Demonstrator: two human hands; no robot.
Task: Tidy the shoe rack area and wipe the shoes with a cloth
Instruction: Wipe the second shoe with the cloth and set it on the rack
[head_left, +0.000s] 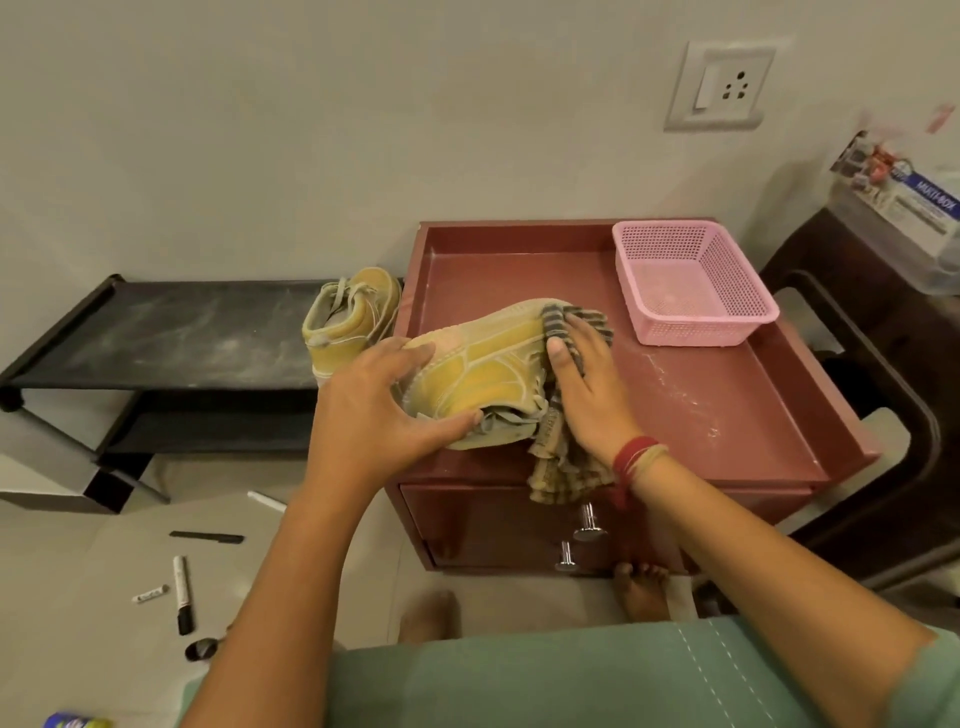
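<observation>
Presently, the pink basket (730, 291) sits in the cabinet tray (701, 400), near the shoe (483, 371).

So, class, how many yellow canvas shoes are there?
2. One shoe, gripped by the left hand, is at the maroon cabinet; the other shoe stands on the black rack. More may be hidden.
</observation>
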